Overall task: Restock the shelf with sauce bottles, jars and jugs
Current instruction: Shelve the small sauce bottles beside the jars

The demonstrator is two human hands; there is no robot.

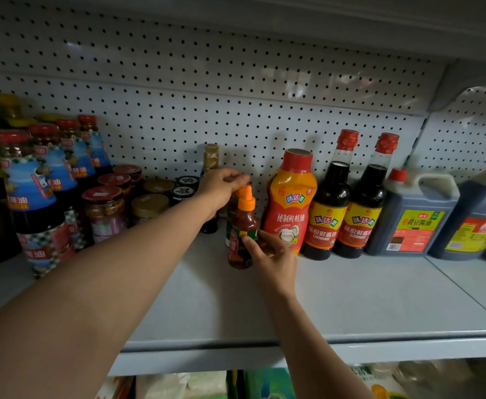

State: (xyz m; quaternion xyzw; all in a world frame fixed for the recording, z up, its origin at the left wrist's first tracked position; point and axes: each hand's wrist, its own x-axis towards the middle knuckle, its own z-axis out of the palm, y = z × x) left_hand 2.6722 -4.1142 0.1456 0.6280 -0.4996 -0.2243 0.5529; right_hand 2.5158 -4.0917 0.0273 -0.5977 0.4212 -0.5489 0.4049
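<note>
While the left hand (221, 187) pinches the rear bottle's orange cap (240, 190) at centre frame, the right hand (270, 253) grips the front chili bottle (243, 231). Best to slide both back together, upright, beside the squeeze bottle (290, 203).

The small plastic chili sauce bottle (243, 234) is dark red with an orange nozzle cap and a green and yellow label. The squat plastic oyster sauce bottle (289, 203) beside it is orange and red with a red cap. Two tall glass soy sauce bottles (329, 203) are near black, with red caps and yellow and red labels. The dark plastic soy sauce jug (411, 214) has a red cap and a green, yellow and red label. The metal shelf (351, 298) is pale grey; its white pegboard back panel (207, 90) is dotted with black holes. The tall oyster sauce bottles (31, 197) at left carry blue labels and red caps.
</note>
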